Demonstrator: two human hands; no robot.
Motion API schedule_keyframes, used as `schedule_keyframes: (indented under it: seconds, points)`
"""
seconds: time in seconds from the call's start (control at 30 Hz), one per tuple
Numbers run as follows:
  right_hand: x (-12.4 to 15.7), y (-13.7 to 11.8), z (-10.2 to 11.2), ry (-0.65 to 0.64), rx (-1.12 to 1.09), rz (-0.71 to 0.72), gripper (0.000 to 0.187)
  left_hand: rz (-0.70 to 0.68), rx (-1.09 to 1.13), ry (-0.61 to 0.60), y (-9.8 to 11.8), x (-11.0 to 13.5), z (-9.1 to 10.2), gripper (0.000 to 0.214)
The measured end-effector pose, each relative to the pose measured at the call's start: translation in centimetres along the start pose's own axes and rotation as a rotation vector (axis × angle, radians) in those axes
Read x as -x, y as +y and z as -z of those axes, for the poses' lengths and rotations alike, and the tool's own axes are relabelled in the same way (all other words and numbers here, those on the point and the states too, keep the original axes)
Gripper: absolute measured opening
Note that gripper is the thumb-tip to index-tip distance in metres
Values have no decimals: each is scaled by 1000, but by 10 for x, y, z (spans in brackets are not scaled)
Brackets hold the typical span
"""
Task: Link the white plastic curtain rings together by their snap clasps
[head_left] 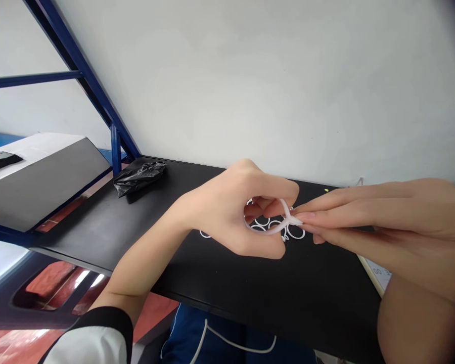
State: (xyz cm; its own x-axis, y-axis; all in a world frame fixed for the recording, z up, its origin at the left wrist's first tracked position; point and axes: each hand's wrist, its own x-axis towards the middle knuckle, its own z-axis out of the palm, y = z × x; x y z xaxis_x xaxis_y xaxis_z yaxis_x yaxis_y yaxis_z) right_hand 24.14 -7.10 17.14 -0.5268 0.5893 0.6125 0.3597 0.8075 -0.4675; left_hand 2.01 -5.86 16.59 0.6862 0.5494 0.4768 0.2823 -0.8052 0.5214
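My left hand (238,207) is curled over the black table (250,288), its thumb and forefinger closed on a white cable tie (278,227) bent into a loop. My right hand (379,215) reaches in from the right and pinches the tie's end between its fingertips. Just behind the hands, several closed white cable-tie loops (296,232) lie on the table, partly hidden by my fingers.
A crumpled black plastic bag (138,177) lies at the table's back left corner. A blue metal frame (98,96) rises at the left beside a second dark surface (41,182). A white wall stands directly behind the table. A white-edged object (377,275) pokes out under my right hand.
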Motion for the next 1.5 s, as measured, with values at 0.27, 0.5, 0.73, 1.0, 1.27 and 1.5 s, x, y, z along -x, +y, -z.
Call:
schedule_keyframes:
  seconds: [0.27,0.5,0.73,1.0,1.27,1.5]
  points:
    - [-12,-3,11,-120,37,58,18,-12,123,29,-4,-1,-3,16]
    - [-11,-6,6,-97,44,55,21,6,112,26,-3,-1,-1,16]
    - [-7,-6,-1,8,25,30,18,37,152,31,-2,-2,-1,12]
    - [-9,-8,-1,-1,60,72,23,45,189,-10,-1,-3,-1,10]
    - [-7,-5,-1,34,113,31,16,36,168,-2,-2,-3,-1,10]
    - [-6,-5,2,32,135,39,13,17,182,8,-5,-1,-3,10]
